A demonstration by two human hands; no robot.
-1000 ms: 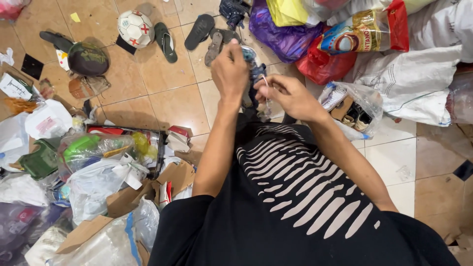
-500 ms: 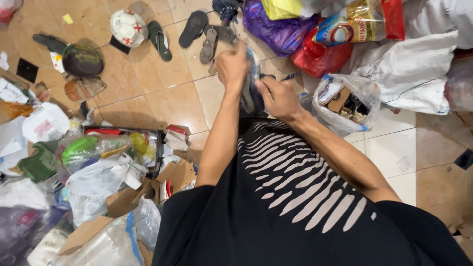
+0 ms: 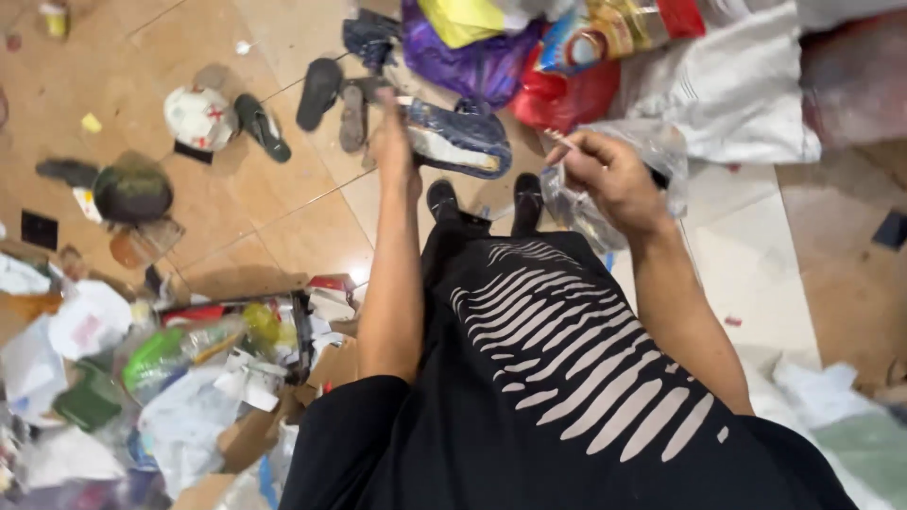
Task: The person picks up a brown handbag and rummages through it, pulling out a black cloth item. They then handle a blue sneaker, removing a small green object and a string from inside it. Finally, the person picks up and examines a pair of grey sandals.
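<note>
Left hand (image 3: 392, 142) stretched forward, fingers closed on the near end of a dark blue packet (image 3: 460, 139) with a pale underside, held just above the tiled floor (image 3: 283, 217). Right hand (image 3: 609, 175) curled narrow, pinching a small thin item between thumb and fingertips, too small to tell; also gathered against a crumpled clear plastic bag (image 3: 605, 203) hanging below the palm. Both hands out past a black shirt with pale stripes (image 3: 557, 359), two dark shoes (image 3: 482, 200) showing between the forearms.

Farther out on the floor: three loose sandals (image 3: 316, 94), one white cap (image 3: 198, 115), one dark round helmet (image 3: 132, 192). Beyond the packet, one purple bag (image 3: 472, 61), one red bag (image 3: 576, 94), one large white sack (image 3: 732, 90). To the left, a heap of plastic wrappers and cardboard (image 3: 179, 378), count unclear.
</note>
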